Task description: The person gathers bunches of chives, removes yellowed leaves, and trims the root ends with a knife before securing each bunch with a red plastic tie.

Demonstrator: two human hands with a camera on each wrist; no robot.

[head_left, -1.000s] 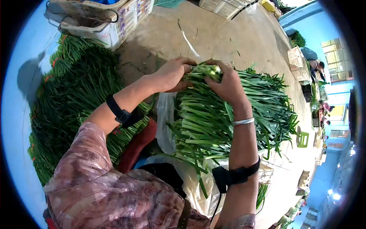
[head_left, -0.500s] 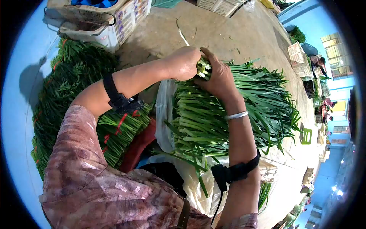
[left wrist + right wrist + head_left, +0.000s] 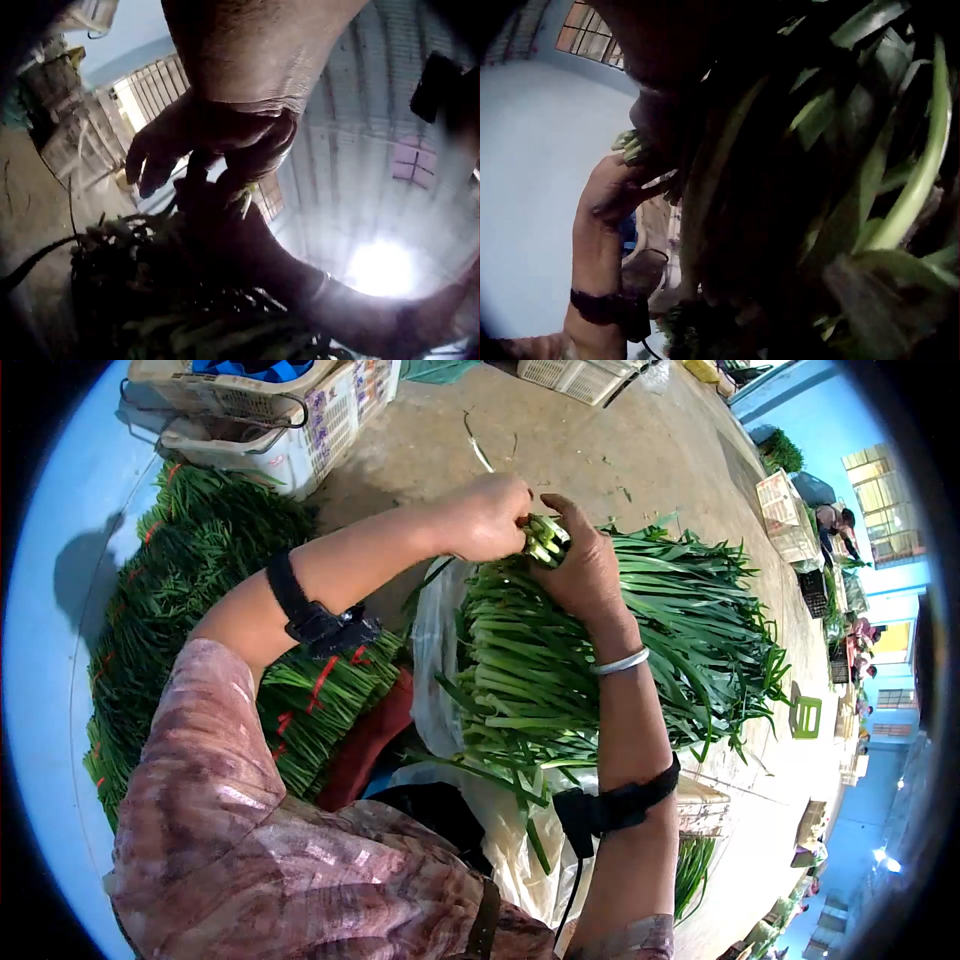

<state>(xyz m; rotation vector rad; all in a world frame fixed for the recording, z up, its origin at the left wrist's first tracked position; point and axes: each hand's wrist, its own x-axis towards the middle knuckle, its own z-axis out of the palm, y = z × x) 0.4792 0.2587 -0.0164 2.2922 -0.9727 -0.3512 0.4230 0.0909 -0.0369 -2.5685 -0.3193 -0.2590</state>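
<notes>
A small bunch of garlic greens (image 3: pixel 546 540), pale cut stem ends facing the wearer, is held above the far edge of a big heap of the same greens (image 3: pixel 530 670). My right hand (image 3: pixel 590 572) grips it from the right, thumb and fingers curled around. From the left, my left hand (image 3: pixel 492 520) meets the stem ends with bent fingers, mostly hidden behind its knuckles in the head view. Its thumb and forefinger close near a pale stem (image 3: pixel 247 201) in the left wrist view. Stem ends (image 3: pixel 632 146) poke out above the left hand (image 3: pixel 611 187) in the right wrist view.
Red-banded bundles of greens (image 3: pixel 320 700) are piled at the left by the blue wall. Plastic crates (image 3: pixel 330 420) stand behind them. Clear plastic sheeting (image 3: pixel 435 670) lies along the heap's near-left side. A green stool (image 3: pixel 805 716) stands off to the right.
My left hand has turned from open-looking fingers behind the bunch to bent fingers at its stem ends. The bunch's cut ends now face the wearer; the right hand keeps its grip.
</notes>
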